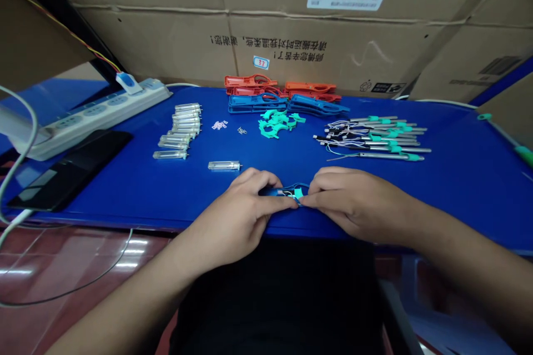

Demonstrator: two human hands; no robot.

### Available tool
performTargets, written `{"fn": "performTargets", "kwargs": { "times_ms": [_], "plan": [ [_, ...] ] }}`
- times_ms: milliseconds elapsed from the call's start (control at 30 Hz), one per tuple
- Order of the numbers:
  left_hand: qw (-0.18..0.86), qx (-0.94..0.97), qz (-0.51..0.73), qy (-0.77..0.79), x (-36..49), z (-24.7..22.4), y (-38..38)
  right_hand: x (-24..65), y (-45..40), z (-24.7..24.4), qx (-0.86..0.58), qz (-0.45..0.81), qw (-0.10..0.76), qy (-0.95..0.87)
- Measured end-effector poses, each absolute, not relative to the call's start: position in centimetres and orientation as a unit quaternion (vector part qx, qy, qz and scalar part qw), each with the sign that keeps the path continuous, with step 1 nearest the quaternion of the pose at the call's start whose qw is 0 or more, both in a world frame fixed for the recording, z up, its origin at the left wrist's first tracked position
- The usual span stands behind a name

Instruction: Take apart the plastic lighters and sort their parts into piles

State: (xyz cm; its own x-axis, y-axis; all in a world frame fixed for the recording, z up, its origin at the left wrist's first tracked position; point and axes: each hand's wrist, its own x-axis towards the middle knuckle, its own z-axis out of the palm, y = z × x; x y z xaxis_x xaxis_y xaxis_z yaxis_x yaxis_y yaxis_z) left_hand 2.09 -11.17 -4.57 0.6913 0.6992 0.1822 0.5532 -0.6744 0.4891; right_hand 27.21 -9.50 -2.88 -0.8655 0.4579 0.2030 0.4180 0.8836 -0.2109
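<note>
Near the front edge of the blue table, both hands close around a blue plastic lighter housing. My left hand grips its left end, with the index finger pressed along the near side. My right hand pinches the right part, its fingertips beside a green trigger piece inside the housing. Thin white wires and a small black part show between the hands; the fingers cover most of the housing. Just beyond my left hand lies one clear lighter fuel tank.
Several clear tanks, tiny pink parts, small metal pins, green triggers, orange housings, blue housings and wired metal tubes lie beyond. A power strip and black phone are left; cardboard boxes stand behind.
</note>
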Motion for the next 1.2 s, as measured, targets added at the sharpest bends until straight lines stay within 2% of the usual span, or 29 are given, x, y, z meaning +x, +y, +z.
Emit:
{"fn": "performTargets", "kwargs": {
  "times_ms": [400, 1000, 1200],
  "plan": [
    [0.214, 0.897, 0.171, 0.348, 2.0, -4.3, -11.3, 27.5, -7.1, -1.3, -0.149, 0.139, 0.069, -0.977],
    [0.225, 0.902, 0.142, 0.339, 2.1, -4.1, -10.9, 27.7, -6.2, -1.4, -0.139, 0.134, 0.095, -0.976],
    [0.208, 0.903, 0.149, 0.345, 2.0, -4.3, -10.8, 28.1, -7.5, -2.7, -0.225, 0.106, 0.139, -0.959]
  ]
}}
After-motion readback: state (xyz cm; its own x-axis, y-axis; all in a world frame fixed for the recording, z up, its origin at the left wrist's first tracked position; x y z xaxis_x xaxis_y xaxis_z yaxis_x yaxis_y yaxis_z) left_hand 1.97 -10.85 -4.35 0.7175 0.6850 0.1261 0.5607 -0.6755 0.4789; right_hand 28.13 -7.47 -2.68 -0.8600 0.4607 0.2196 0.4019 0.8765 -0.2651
